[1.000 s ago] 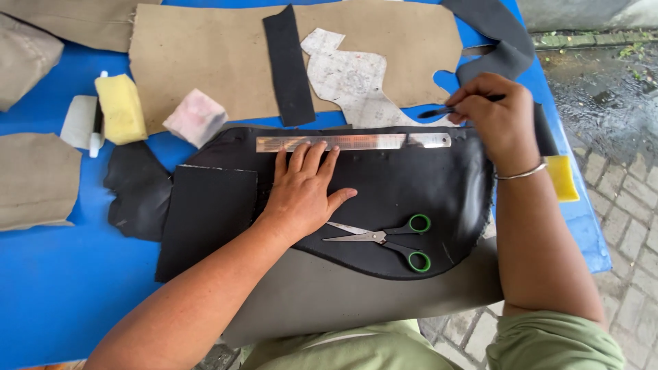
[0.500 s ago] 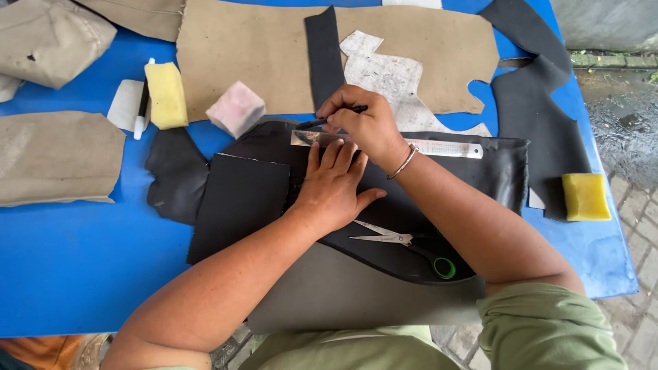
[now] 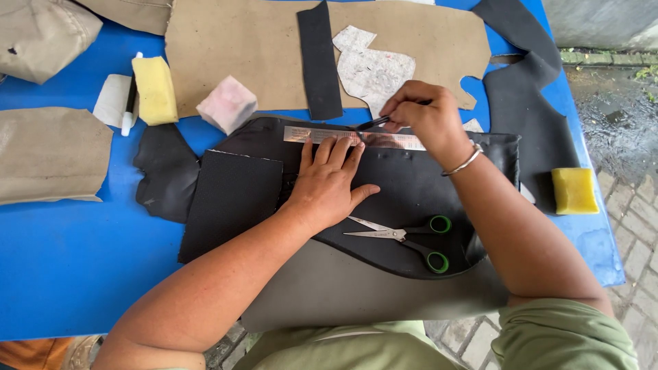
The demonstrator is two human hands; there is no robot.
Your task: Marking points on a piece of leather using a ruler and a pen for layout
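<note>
On black leather sheet (image 3: 411, 192), left hand (image 3: 327, 185) lies flat, fingers spread, tips pressing metal ruler (image 3: 322, 136). Right hand (image 3: 426, 118) pinches dark pen (image 3: 373, 123) at ruler's top edge (ruler's right end hidden behind hand). Scissors (image 3: 401, 240) just below left hand.

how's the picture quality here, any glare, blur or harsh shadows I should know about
Head view: soft, even daylight, only faint shadows under the left hand and scissors. Mild glare on the metal ruler and a sheen on the black sheet. The right hand and its pen look sharp; no obvious motion blur. Edges bow slightly from the wide lens.
</note>
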